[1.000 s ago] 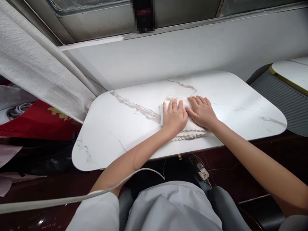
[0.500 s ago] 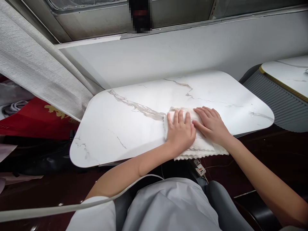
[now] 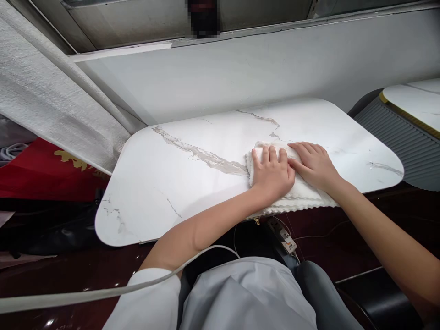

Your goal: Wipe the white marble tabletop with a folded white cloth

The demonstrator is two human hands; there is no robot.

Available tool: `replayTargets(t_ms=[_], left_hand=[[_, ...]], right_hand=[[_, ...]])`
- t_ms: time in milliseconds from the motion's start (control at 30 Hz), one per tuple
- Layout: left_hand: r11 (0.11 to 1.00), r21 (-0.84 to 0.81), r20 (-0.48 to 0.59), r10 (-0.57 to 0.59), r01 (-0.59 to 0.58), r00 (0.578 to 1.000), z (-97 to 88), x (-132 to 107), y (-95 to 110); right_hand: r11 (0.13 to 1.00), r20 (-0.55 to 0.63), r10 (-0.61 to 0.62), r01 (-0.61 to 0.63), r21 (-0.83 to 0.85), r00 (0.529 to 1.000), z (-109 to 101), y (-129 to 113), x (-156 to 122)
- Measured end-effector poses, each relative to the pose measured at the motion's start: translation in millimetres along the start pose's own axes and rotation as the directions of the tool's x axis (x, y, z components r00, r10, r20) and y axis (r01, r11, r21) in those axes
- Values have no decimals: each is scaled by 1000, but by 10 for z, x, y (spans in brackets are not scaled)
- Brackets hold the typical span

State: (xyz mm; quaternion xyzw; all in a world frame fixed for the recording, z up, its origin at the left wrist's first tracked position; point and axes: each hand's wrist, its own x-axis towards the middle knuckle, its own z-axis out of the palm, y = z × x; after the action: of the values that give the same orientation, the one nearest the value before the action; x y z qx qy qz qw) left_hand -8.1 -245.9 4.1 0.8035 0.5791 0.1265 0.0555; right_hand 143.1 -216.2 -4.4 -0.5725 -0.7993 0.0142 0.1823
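Observation:
A white cloth with a scalloped edge (image 3: 302, 191) lies folded in layers near the front edge of a white marble-patterned tabletop (image 3: 144, 183). My left hand (image 3: 274, 178) rests flat on the cloth's left part, fingers stretched out and pointing away from me. Beside it, my right hand (image 3: 315, 166) lies palm down on the cloth's upper right part, its fingers extended. The thumbs of the two hands are close together. Both palms and the cloth beneath them are hidden.
A pale curtain (image 3: 51, 78) hangs at the left, above a red cloth with gold marks (image 3: 51, 172). Another marble-patterned table (image 3: 415, 96) stands at the right. A power strip (image 3: 283, 236) sits below the front edge. A pale cable (image 3: 137, 288) crosses over my left sleeve.
Both hands and the cloth have slid together slightly right and farther from me across the tabletop. The view has shifted a little.

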Motion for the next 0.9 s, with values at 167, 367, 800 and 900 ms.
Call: replayTargets(t_ms=[167, 367, 800, 900], left_hand=[[999, 11, -33, -49, 49, 998, 35, 321, -154], [995, 22, -51, -93, 94, 994, 14, 661, -341], [995, 24, -86, -98, 100, 991, 32, 1339, -798], [995, 24, -88, -99, 102, 991, 29, 1484, -885]], right_hand=[[998, -6, -48, 48, 34, 999, 112, 109, 392], [997, 0, -50, 50, 51, 999, 268, 203, 864], [1000, -27, -3, 3, 15, 1000, 525, 263, 1606], [1000, -30, 2, -2, 26, 1000, 569, 270, 1745]])
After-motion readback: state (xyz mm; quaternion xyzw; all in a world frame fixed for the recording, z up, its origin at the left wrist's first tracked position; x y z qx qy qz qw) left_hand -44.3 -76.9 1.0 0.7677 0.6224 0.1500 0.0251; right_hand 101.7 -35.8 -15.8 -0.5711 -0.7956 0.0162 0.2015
